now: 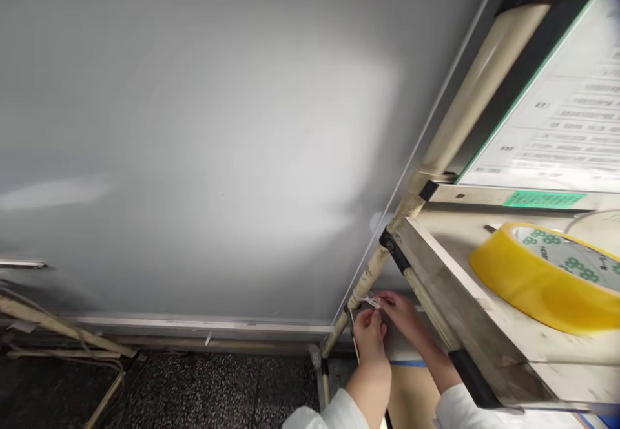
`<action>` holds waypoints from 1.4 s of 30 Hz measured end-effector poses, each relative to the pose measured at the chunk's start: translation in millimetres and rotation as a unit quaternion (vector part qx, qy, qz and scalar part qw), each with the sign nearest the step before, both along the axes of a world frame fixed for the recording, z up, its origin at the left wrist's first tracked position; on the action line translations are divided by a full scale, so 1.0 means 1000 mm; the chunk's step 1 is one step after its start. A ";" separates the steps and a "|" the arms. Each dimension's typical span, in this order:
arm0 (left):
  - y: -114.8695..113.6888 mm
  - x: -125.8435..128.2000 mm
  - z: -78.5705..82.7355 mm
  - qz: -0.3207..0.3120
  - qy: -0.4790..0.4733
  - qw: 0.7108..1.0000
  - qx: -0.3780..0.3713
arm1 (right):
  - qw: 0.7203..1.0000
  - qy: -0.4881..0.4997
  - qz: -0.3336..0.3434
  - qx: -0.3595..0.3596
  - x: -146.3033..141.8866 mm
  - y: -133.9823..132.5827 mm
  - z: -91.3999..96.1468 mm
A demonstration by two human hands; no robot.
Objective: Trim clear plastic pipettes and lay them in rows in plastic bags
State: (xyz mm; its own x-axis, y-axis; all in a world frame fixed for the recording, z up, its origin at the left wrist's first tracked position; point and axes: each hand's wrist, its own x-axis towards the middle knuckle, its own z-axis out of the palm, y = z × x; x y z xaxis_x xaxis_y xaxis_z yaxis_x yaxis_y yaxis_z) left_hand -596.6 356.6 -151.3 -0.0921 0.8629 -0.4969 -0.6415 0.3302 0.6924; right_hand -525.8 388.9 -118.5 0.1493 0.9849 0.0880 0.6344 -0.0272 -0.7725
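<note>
A thin white tie (367, 300), string-like, loops around a beige pole (371, 271) low in the rack. My left hand (369, 337) is closed just below the loop, its thumb and fingers pinched together near the tie's end. Beside it on the right, my right hand (394, 311) pinches the loose end of the tie close to the pole. Both hands nearly touch each other. The strand between the fingertips is small and partly hidden, so whether it is cord or plastic I cannot tell.
A large grey panel (217, 145) fills the view behind the pole. On the right, a shelf (465, 287) bears a roll of yellow tape (537, 293); a printed sheet (571, 112) stands above it. Below lie a cardboard-coloured surface (411, 390) and dark speckled floor (217, 384).
</note>
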 end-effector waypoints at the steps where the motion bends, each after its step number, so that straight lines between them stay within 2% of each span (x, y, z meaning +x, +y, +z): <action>1: 0.006 0.003 -0.001 0.010 -0.020 1.000 -0.007 | 1.000 -0.013 0.012 -0.023 0.002 0.001 -0.001; 6: 0.025 0.015 -0.003 0.052 -0.082 0.995 -0.033 | 0.990 -0.088 0.049 -0.096 0.007 0.002 0.001; 11: 0.031 0.018 -0.011 0.053 -0.100 0.992 -0.060 | 0.979 -0.161 0.052 -0.113 0.005 0.000 0.006; 16: 0.036 0.019 -0.011 0.062 -0.115 0.988 -0.078 | 0.965 -0.218 0.081 -0.120 0.007 0.006 0.006; 22: 0.036 0.020 -0.010 0.079 -0.151 0.983 -0.075 | 0.964 -0.235 0.089 -0.088 0.014 0.017 -0.004; 31: 0.039 0.018 -0.005 0.085 -0.168 0.978 -0.086 | 0.978 -0.175 0.112 -0.010 0.023 0.008 -0.020; 37: 0.035 0.010 0.005 0.063 -0.189 0.978 -0.068 | 0.977 -0.177 0.103 0.053 0.027 0.012 -0.023; 42: 0.032 0.004 0.006 0.041 -0.182 0.980 -0.072 | 0.978 -0.161 0.115 0.071 0.027 0.013 -0.028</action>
State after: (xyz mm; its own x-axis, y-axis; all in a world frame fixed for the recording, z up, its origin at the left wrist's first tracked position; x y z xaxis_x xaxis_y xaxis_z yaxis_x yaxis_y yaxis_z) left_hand -592.1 388.5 -145.2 0.0471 0.7789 -0.6253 -0.8657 0.3441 0.3634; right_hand -498.9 401.6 -146.5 -0.1327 0.9636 0.2321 0.8223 0.2378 -0.5170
